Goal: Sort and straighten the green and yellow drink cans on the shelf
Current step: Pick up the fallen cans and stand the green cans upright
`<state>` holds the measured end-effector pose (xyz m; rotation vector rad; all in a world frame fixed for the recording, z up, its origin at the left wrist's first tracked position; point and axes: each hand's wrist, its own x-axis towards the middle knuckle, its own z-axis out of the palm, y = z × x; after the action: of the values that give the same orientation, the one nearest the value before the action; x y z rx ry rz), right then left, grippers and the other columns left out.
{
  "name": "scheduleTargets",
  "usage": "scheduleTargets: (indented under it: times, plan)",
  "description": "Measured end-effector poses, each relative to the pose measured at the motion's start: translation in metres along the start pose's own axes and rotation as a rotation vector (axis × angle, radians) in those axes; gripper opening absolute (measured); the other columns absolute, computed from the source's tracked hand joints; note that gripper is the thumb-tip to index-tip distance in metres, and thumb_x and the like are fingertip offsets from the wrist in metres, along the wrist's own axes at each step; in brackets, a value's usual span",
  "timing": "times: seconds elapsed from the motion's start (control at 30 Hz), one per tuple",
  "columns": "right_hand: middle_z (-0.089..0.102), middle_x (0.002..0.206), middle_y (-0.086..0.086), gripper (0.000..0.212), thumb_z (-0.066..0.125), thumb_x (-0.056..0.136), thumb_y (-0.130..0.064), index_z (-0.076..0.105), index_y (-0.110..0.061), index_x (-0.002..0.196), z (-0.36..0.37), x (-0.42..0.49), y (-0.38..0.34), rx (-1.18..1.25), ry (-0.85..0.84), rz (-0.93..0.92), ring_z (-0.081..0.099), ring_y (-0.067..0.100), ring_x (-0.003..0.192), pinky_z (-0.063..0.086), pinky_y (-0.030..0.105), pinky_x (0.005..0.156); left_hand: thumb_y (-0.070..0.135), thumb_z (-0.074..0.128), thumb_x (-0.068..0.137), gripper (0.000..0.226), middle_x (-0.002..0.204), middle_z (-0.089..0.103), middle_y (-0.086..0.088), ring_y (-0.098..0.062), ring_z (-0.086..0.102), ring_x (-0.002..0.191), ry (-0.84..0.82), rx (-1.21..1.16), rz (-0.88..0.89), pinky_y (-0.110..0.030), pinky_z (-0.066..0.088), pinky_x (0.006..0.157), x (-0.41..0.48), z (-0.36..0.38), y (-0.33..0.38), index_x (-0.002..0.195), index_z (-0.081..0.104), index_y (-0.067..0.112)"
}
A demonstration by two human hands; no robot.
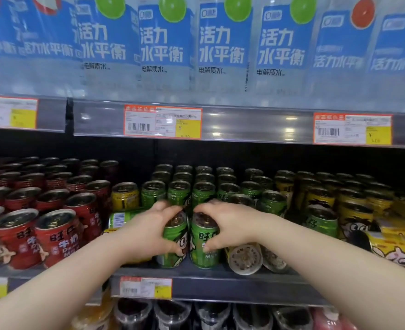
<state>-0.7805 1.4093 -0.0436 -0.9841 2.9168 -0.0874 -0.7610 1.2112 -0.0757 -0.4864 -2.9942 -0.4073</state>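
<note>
Two green cans stand upright side by side at the front of the shelf (220, 275). My left hand (150, 231) grips the left green can (172, 239), and my right hand (225, 225) grips the right green can (205, 253). Behind them stand rows of green cans (202, 192). One yellow can (125, 195) stands left of these rows, with a green can lying on its side (120, 219) in front of it. Two cans lie on their sides (244, 258) right of my right hand. Yellow cans (353, 206) fill the right side, some toppled (396, 251).
Red cans (53, 236) fill the shelf's left side. Large blue-labelled bottles (222, 44) stand on the shelf above, with price tags (162, 121) on its rail. Dark containers (172, 315) sit on the shelf below.
</note>
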Motion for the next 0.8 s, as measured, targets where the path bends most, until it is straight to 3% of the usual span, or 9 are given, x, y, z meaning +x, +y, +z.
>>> scheduleTargets:
  times: [0.13, 0.27, 0.43, 0.57, 0.8]
  plan:
    - [0.031, 0.151, -0.004, 0.081, 0.063, 0.078, -0.056, 0.025, -0.032, 0.145, -0.017, 0.003, 0.015, 0.114, -0.049, -0.068, 0.038, 0.015, 0.132, 0.033, 0.029, 0.109, 0.056, 0.070, 0.070, 0.097, 0.152, 0.020, 0.000, -0.019, 0.026, 0.139, -0.017, 0.012, -0.080, -0.028, 0.028, 0.112, 0.000, -0.004, 0.008, 0.147, 0.017, 0.030]
    - [0.038, 0.145, -0.005, 0.054, 0.058, 0.088, -0.044, 0.039, -0.035, 0.137, -0.046, 0.010, 0.049, 0.162, 0.146, -0.022, 0.047, 0.014, 0.121, 0.039, 0.028, 0.103, 0.065, 0.064, 0.069, 0.093, 0.151, 0.027, -0.002, -0.020, 0.026, 0.139, 0.051, 0.017, -0.077, -0.031, 0.026, 0.113, 0.005, -0.012, 0.028, 0.146, 0.024, 0.030]
    - [0.031, 0.150, 0.000, 0.079, 0.072, 0.078, -0.034, 0.028, -0.030, 0.145, -0.038, 0.018, 0.086, -0.032, -0.090, 0.079, 0.037, 0.020, 0.132, 0.033, 0.025, 0.104, 0.068, 0.064, 0.066, 0.099, 0.152, 0.027, -0.002, -0.021, 0.027, 0.139, -0.033, 0.095, -0.055, -0.036, 0.025, 0.114, 0.021, -0.009, 0.056, 0.146, 0.021, 0.029]
    - [0.033, 0.147, 0.001, 0.077, 0.071, 0.078, -0.034, 0.031, -0.030, 0.143, -0.028, 0.019, 0.096, -0.006, -0.100, 0.023, 0.037, 0.021, 0.131, 0.034, 0.033, 0.108, 0.070, 0.056, 0.072, 0.094, 0.151, 0.032, 0.001, -0.020, 0.031, 0.137, -0.122, 0.260, -0.056, -0.039, 0.021, 0.112, 0.024, -0.001, 0.063, 0.147, 0.016, 0.032]
    - [0.028, 0.148, -0.003, 0.077, 0.074, 0.076, -0.028, 0.033, -0.031, 0.141, -0.039, 0.003, 0.113, -0.086, -0.209, 0.066, 0.035, 0.019, 0.131, 0.035, 0.033, 0.108, 0.068, 0.059, 0.070, 0.093, 0.144, 0.041, 0.001, -0.020, 0.036, 0.132, -0.110, 0.245, -0.066, -0.035, 0.026, 0.110, 0.024, -0.002, 0.056, 0.146, 0.019, 0.033]
